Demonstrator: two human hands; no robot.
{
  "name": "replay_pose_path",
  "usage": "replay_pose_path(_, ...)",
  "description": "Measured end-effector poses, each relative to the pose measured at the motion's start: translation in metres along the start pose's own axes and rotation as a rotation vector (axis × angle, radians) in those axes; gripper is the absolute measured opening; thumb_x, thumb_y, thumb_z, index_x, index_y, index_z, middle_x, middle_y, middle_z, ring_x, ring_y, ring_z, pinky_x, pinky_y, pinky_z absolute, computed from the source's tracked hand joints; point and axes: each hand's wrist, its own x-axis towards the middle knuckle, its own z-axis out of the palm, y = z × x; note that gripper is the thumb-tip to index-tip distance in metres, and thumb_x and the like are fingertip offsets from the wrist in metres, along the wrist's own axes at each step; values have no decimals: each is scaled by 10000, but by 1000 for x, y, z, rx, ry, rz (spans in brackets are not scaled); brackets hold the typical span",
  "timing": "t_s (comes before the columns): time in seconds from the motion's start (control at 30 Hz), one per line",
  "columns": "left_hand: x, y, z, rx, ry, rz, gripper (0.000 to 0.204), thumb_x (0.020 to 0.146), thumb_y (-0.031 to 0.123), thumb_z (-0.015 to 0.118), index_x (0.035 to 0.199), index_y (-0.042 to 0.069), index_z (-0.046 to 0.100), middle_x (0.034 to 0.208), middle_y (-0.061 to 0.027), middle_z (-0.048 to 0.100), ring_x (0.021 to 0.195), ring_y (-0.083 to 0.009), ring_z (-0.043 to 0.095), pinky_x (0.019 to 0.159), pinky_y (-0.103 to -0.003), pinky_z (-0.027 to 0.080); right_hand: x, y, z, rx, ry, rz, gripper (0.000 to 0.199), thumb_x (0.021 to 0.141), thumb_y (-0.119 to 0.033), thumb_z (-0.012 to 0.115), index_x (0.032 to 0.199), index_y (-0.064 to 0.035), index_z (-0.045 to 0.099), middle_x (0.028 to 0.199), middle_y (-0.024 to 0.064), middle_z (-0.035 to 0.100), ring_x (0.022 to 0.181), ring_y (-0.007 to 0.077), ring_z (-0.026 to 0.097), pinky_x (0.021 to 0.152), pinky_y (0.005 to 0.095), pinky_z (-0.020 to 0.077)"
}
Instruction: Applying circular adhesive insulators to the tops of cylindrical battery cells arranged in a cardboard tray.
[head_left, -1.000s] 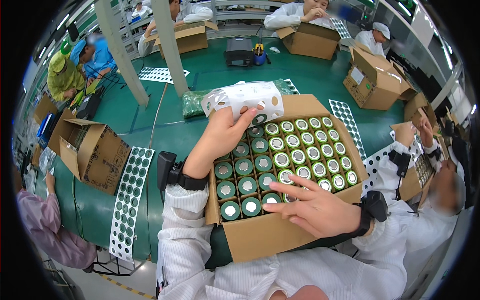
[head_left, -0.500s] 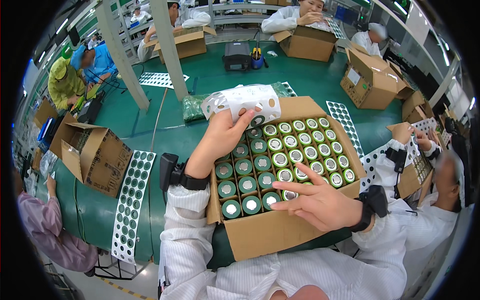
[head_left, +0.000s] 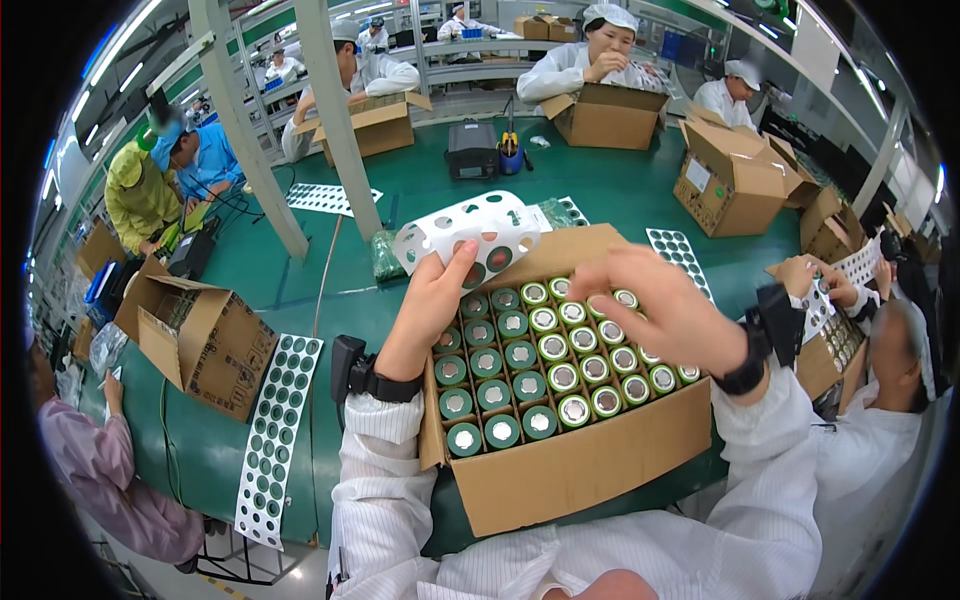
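Observation:
My left hand [head_left: 422,312] pinches a curled white sticker sheet [head_left: 455,232] between thumb and fingers, above the far left corner of an open cardboard box [head_left: 590,462]. Many holes run through the sheet, and a few green rings remain on it. Upright cylindrical battery cells [head_left: 563,377] fill the box's divider grid. Green rings cover the tops in the left columns, while those farther right show bare metal inside light green wraps. Over the box's far right part hovers my right hand [head_left: 668,312], slightly blurred, its fingers bent and apart with nothing visible in them. It hides several cells.
Sticker sheets with green rings [head_left: 275,440] lie left of the box, and another [head_left: 680,262] lies beyond its right side. Another open carton [head_left: 205,340] stands at left. A metal post [head_left: 345,120] rises beyond my left hand. Co-workers sit around the green table [head_left: 370,290].
My right hand has lifted off the near cells and moved up and away toward the box's far right. The sheet in my left hand has tilted slightly. The view has shifted a little.

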Motion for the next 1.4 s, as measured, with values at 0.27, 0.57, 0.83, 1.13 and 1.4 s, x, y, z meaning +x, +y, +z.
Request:
replay_pose_path(0.27, 13, 4, 3, -136, -75, 79, 311, 1017, 236, 483, 1200, 39, 639, 1099, 10, 628, 943, -81, 526, 818, -220, 411, 69, 56, 20, 152, 145, -53, 164, 847, -108, 651, 981, -12, 648, 895, 125, 685, 825, 236, 669, 738, 345, 522)
replay_pose_path(0.57, 14, 4, 4, -123, -90, -30, 304, 1011, 234, 495, 1230, 52, 602, 1091, 30, 614, 934, -66, 521, 795, -220, 412, 72, 86, 69, 13, 353, -234, 128, 786, -134, 724, 883, -89, 654, 872, 55, 605, 826, 257, 581, 752, 369, 456)
replay_pose_path(0.83, 17, -10, -2, -137, -84, -35, 263, 995, 195, 536, 1205, 45, 589, 1078, 23, 614, 915, -65, 533, 774, -227, 434, 75, 88, 75, 25, 333, -252, 116, 773, -116, 717, 855, -86, 642, 874, 59, 604, 845, 270, 590, 763, 370, 463)
replay_pose_path(1.13, 13, -11, -3, -29, -120, -23, 269, 989, 184, 545, 1201, 21, 577, 1029, 18, 604, 869, -69, 510, 744, -233, 422, 68, 87, 77, 120, 297, -204, 146, 778, -63, 718, 900, -64, 639, 892, 66, 618, 874, 259, 598, 768, 352, 480)
replay_pose_path(1.4, 15, -17, -7, -35, -90, -25, 228, 970, 162, 582, 1152, 26, 603, 987, 21, 627, 838, -61, 530, 725, -209, 410, 68, 90, 80, 246, 283, -158, 149, 772, -78, 734, 883, -54, 637, 856, 65, 598, 808, 208, 608, 724, 334, 500)
